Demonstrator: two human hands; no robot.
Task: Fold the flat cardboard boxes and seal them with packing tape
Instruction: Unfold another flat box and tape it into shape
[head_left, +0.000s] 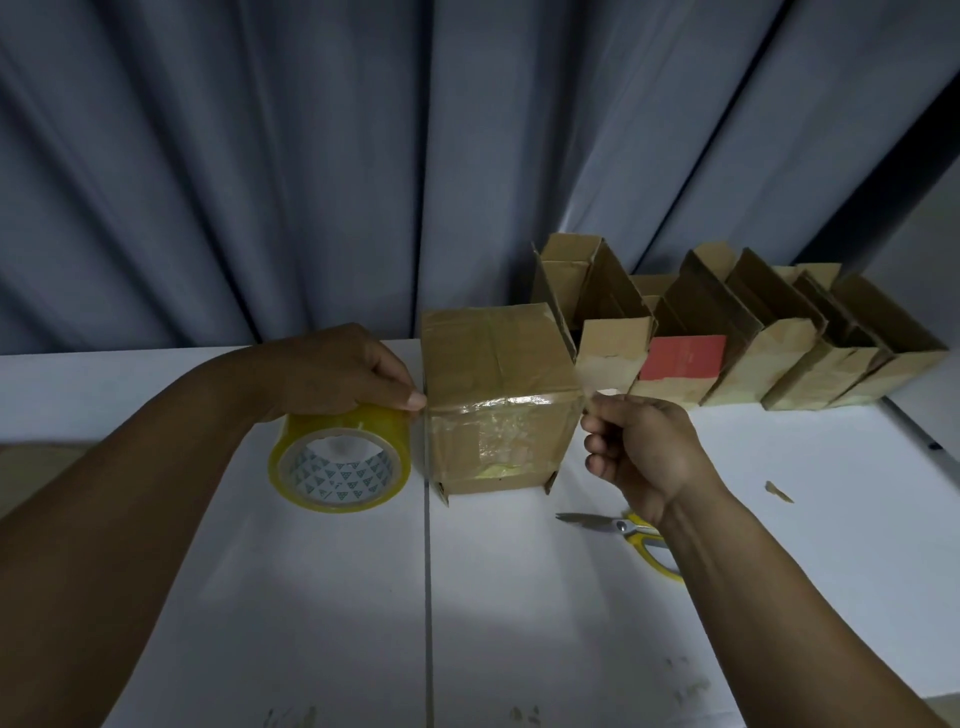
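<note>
Tape strip (511, 401) spanned box (493, 353) mid-table (311, 597): left hand (337, 369) gripped roll (340, 462) at box's left edge, right hand (639, 447) pinched free end at right. Risk: slack could wrinkle or self-stick; scissors (613, 525) lay near, under right wrist.

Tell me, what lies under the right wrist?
Scissors lie on the table there. The blades and part of the yellow handles show; the right wrist hides the rest.
</note>
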